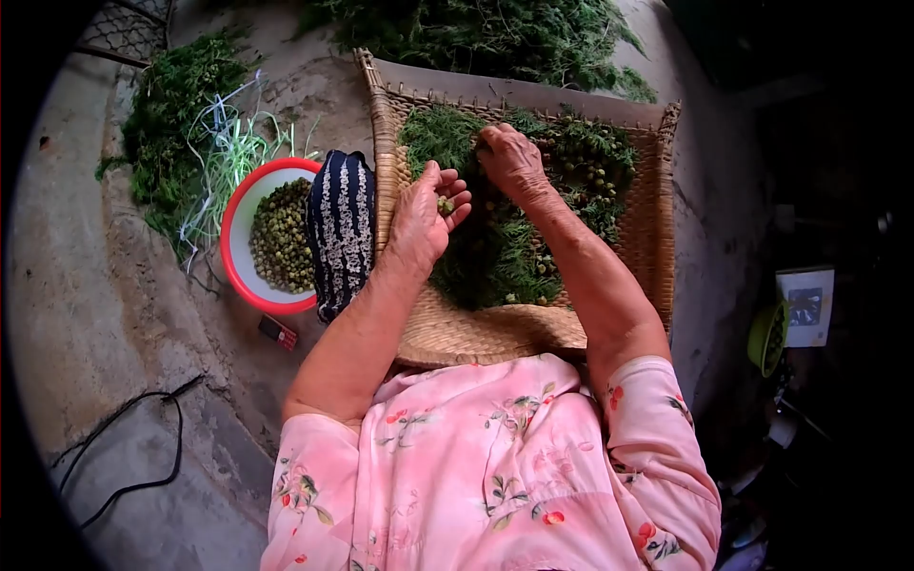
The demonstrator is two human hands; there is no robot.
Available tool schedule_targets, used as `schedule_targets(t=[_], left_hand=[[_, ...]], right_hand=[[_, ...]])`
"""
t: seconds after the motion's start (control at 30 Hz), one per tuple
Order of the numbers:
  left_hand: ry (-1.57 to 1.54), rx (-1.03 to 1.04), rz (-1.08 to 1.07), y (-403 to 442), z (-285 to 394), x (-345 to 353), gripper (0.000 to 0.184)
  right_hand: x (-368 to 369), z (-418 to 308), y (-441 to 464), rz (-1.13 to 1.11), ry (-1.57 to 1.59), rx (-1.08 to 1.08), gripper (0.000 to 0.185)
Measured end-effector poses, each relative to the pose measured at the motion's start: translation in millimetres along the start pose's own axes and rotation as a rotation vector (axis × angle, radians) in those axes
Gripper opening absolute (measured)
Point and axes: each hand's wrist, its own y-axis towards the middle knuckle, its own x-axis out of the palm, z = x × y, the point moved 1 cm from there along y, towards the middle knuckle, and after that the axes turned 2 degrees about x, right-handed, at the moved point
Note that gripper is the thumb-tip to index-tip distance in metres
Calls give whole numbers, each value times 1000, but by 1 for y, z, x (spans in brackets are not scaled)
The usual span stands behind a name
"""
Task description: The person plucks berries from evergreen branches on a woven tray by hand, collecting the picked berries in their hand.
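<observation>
My left hand [427, 211] is held palm up over the left side of a woven basket tray [665, 228], its fingers curled around a few small green cones [445, 206]. To its right, my right hand [509, 157] has its fingers pinched together over the green sprigs [440, 133]; what they hold, if anything, is hidden. More round green cones [600, 176] lie among the sprigs at the right of the tray. Left of the tray, a white bowl with a red rim [230, 233] holds many such cones.
A dark patterned cloth [343, 228] lies between bowl and tray. Greenery [495, 43] is heaped behind the tray, more [167, 133] at the far left beside pale plastic strands [238, 157]. A small red box [278, 332] sits below the bowl. A black cable [178, 428] lies lower left.
</observation>
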Motion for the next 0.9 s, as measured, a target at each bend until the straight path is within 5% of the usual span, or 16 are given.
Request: schedule_targets(t=[0.1,0.17,0.27,0.33,0.43,0.63,0.7,0.83,0.9], left_hand=[[3,18,10,3,-4,0,38],[-61,15,11,4,-3,2,42],[-99,24,-58,2,-2,3,45],[-113,27,-61,1,-1,4,45],[-65,15,-33,0,-1,3,44],[-35,-5,13,0,-1,1,41],[-24,6,7,-1,-1,2,41],[-22,47,28,-2,-3,3,42],[-66,36,-17,0,-2,2,43]], right_hand=[[-15,-3,-1,20,254,-27,15],[-39,-13,-5,-172,428,-197,20],[-48,-17,-9,-416,804,-9,26],[-31,-5,-4,-194,434,-82,33],[-18,-6,-18,-145,62,-165,29],[-8,-10,-18,-200,-59,-187,16],[-7,-6,-17,-125,24,-24,17],[-29,-5,-14,-92,485,-70,24],[-58,-15,-15,-476,925,106,23]])
